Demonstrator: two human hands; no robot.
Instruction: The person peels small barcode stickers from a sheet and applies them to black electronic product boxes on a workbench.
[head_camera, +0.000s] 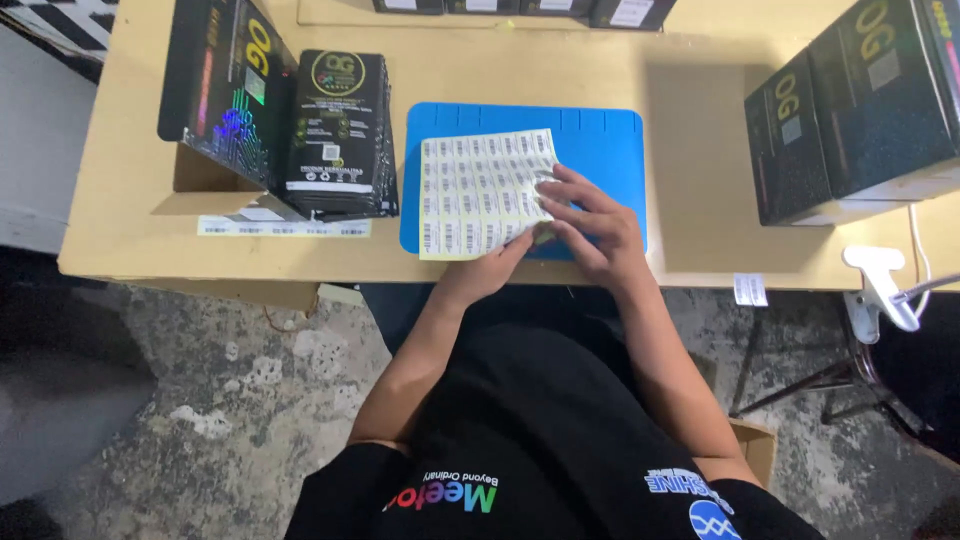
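Head view looks straight down on a tan desk (690, 260) with a blue mat (610, 150) at its middle. A pale yellow sheet of barcode stickers (475, 195) lies on the mat, overhanging the mat's edge at 9 o'clock and its near edge at 6 o'clock, which puts it close to the person's body and within easy reach. The right hand (590, 225) rests flat on the sheet's 3 o'clock side, fingers (560, 185) spread narrow and curled over the stickers, seemingly pressing the sheet down so it stays put. The left hand (495, 265) comes in from 6 o'clock, its fingertips pinched together at the sheet's lower edge just under the right hand; whether a sticker sits between them I cannot tell, since the right hand partly hides the spot.

At 9 o'clock from the mat a stack of black flat packets (340, 135) leans beside a taller black box (225, 85), with a white label strip (285, 228) on the desk in front. At 3 o'clock stand two large black cartons (860, 110), well apart from the mat. A white clamp (880, 285) grips the desk edge near them.
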